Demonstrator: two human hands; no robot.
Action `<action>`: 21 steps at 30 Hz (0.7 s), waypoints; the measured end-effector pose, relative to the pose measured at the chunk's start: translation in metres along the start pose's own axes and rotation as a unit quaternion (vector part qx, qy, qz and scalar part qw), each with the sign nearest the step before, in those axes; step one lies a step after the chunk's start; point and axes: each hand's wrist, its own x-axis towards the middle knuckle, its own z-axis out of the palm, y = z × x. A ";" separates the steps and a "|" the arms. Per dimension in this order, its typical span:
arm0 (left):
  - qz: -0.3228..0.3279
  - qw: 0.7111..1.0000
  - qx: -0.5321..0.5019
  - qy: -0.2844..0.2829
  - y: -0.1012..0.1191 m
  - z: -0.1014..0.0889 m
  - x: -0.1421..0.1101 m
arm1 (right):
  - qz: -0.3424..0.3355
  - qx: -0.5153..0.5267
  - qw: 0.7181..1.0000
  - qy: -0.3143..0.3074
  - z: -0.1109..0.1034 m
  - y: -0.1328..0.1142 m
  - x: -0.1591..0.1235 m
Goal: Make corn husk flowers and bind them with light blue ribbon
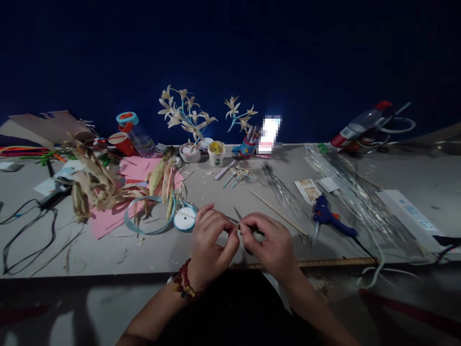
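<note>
My left hand, with a red bead bracelet at its wrist, is closed in a pinch near the table's front edge. Its fingertips meet those of my right hand over something thin and pale that is too small to name. My right hand is closed too, around a pair of scissors; the scissors' pointed blade sticks out past the fingers, and the dark handle is mostly hidden. Just left of my left hand lies a ribbon spool with light blue ribbon. Beyond both hands are small wrapped flower pieces.
Dried corn husks lie on pink paper at left. Husk flower branches stand at the back by a white cup. To the right are a wooden stick, thin wires, a blue glue gun and a power strip.
</note>
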 end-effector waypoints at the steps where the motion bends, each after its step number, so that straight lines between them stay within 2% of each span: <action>1: -0.002 1.000 0.003 -0.001 0.000 0.000 -0.001 | -0.004 -0.009 1.000 0.005 -0.001 0.003 0.000; 6: -0.009 1.000 0.017 0.016 -0.002 0.000 -0.001 | 0.005 -0.068 0.995 0.070 -0.011 0.019 -0.005; 12: -0.005 1.000 0.017 0.016 -0.003 0.003 0.000 | 0.019 0.022 1.000 -0.006 -0.003 0.003 -0.003; 16: -0.001 1.000 0.018 0.017 -0.004 0.003 -0.001 | 0.016 0.017 1.000 0.001 0.002 0.002 -0.001; 21: -0.007 0.999 0.023 0.035 -0.006 0.000 -0.004 | 0.032 -0.026 0.998 0.054 -0.009 0.020 -0.007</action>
